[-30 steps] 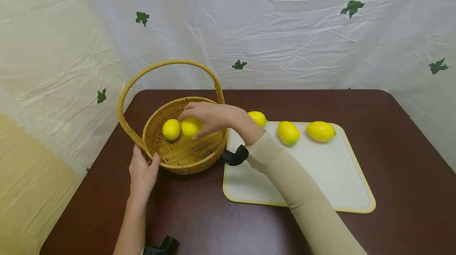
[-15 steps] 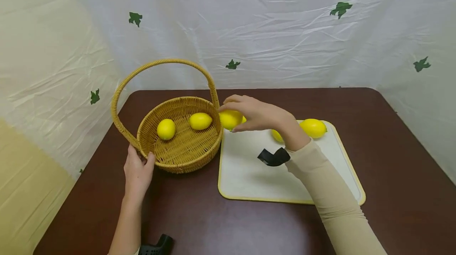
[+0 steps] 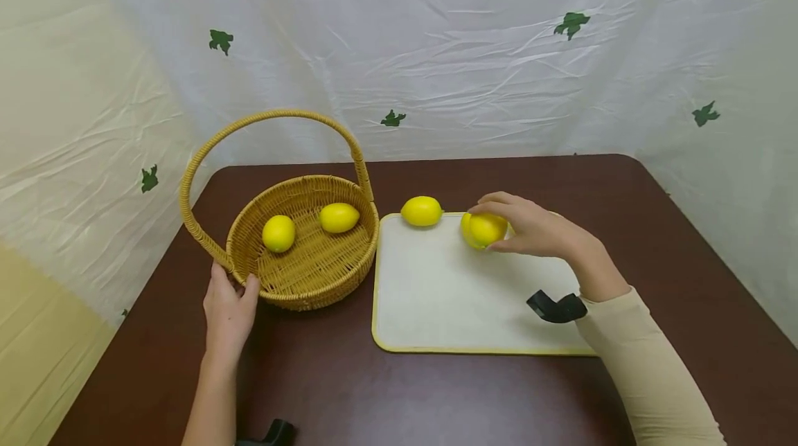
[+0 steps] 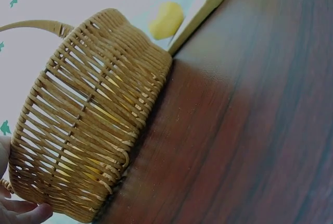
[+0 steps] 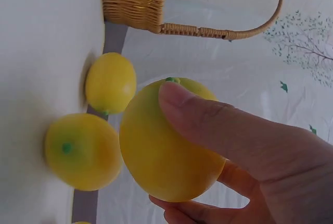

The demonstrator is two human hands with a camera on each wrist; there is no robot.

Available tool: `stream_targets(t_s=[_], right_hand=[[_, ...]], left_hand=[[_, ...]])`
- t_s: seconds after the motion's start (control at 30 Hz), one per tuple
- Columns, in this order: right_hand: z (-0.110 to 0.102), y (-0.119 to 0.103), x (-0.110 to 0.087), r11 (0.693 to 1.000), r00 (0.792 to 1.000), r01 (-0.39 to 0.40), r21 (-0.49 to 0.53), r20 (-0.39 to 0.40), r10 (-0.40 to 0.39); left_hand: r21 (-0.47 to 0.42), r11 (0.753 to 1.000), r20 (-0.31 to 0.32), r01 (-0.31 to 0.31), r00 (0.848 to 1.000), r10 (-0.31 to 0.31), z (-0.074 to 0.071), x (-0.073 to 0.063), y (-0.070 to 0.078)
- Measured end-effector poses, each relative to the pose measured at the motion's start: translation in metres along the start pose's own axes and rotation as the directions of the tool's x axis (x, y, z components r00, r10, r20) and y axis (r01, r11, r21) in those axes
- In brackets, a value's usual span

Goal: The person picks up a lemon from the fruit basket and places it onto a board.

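Observation:
A yellow lemon (image 3: 489, 230) sits between the thumb and fingers of my right hand (image 3: 541, 230), which holds it over the white board (image 3: 430, 300). In the right wrist view the held lemon (image 5: 166, 151) shows its green tip near the thumb. My left hand (image 3: 228, 311) grips the side of the woven basket (image 3: 305, 299), near the handle's base. Two lemons lie inside the basket, one at the left (image 3: 278, 233) and another lemon (image 3: 339, 218) towards the back. On the board's far left corner rests a lemon (image 3: 421, 211); one more lemon (image 5: 83, 151) is partly hidden behind the held one in the head view.
The basket's tall arched handle (image 3: 274, 116) rises above its rim. The board's yellow edge (image 3: 486, 352) lies close to the basket's right side on the dark brown table (image 3: 324, 377). White sheeting (image 3: 436, 86) with green leaf shapes hangs behind.
My right hand has carried the lemon rightwards from over the basket to over the board. Two lemons in the basket now show fully. My left hand stays at the basket.

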State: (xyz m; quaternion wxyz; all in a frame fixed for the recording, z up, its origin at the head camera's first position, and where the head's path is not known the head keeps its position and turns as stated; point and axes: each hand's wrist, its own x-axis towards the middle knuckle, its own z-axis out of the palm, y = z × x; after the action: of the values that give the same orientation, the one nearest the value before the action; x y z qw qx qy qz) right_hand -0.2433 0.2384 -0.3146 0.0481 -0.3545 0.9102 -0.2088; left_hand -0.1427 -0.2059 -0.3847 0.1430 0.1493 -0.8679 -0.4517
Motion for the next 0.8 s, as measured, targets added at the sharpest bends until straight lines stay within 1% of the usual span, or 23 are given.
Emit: stream_targets(t_s=[0.13,0.23,0.33,0.47,0.67,0.8], right_hand=[[0.013,0.008,-0.022,1.0,1.0,-0.017,0.002,-0.001,0.017],[0.02,0.013,-0.037,0.998,0.998,-0.056,-0.006,0.014,0.056],[0.024,0.018,-0.048,0.997,0.997,-0.08,-0.007,0.012,0.08],[0.028,0.023,-0.057,0.996,0.996,-0.093,-0.001,-0.001,0.093],[0.029,0.026,-0.064,0.992,0.992,-0.129,0.015,0.015,0.128],[0.028,0.029,-0.068,0.988,0.988,-0.155,-0.006,0.02,0.155]], left_hand=[[0.011,1.0,0.008,0.004,1.0,-0.004,-0.002,-0.004,-0.001],[0.015,1.0,0.008,-0.006,1.0,0.006,-0.002,-0.006,-0.002],[0.019,1.0,0.007,-0.017,1.0,0.017,-0.002,-0.005,-0.001],[0.028,0.999,0.012,-0.016,1.0,0.015,-0.003,-0.004,0.0],[0.024,1.0,0.026,-0.014,1.0,0.013,-0.003,-0.003,0.001],[0.011,1.0,0.034,-0.016,0.999,0.016,-0.002,-0.002,0.002]])
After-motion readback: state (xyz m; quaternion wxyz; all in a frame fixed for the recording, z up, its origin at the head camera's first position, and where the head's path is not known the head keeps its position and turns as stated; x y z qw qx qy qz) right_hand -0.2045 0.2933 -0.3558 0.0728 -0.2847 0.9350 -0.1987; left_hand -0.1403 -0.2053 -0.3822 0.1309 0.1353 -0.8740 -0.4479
